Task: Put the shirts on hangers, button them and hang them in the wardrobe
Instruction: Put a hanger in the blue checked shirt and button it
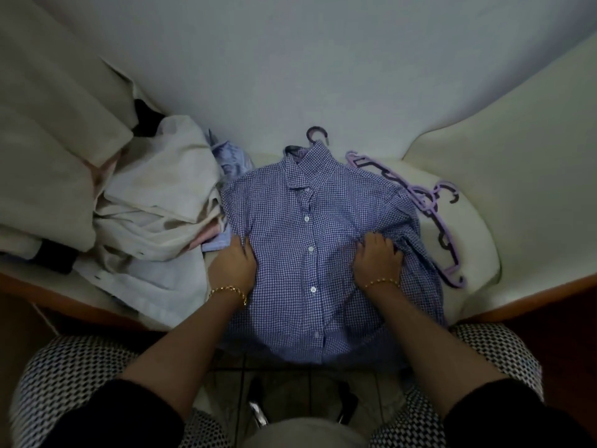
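Note:
A blue-and-white checked shirt [310,253] lies front up on the bed, its placket closed over white buttons. A purple hanger hook [318,134] sticks out above its collar. My left hand [237,261] grips the shirt's left side edge, fingers curled into the cloth. On the shirt's right side, my right hand [378,257] holds a bunch of fabric near the folded sleeve. The shirt's hem hangs over the bed's front edge.
A heap of pale shirts [155,218] lies left of the checked one, with a light blue shirt [231,155] behind it. Several lilac hangers [433,208] lie to the right. The white bed sheet [468,253] meets a wooden bed edge [533,302]. Below, tiled floor.

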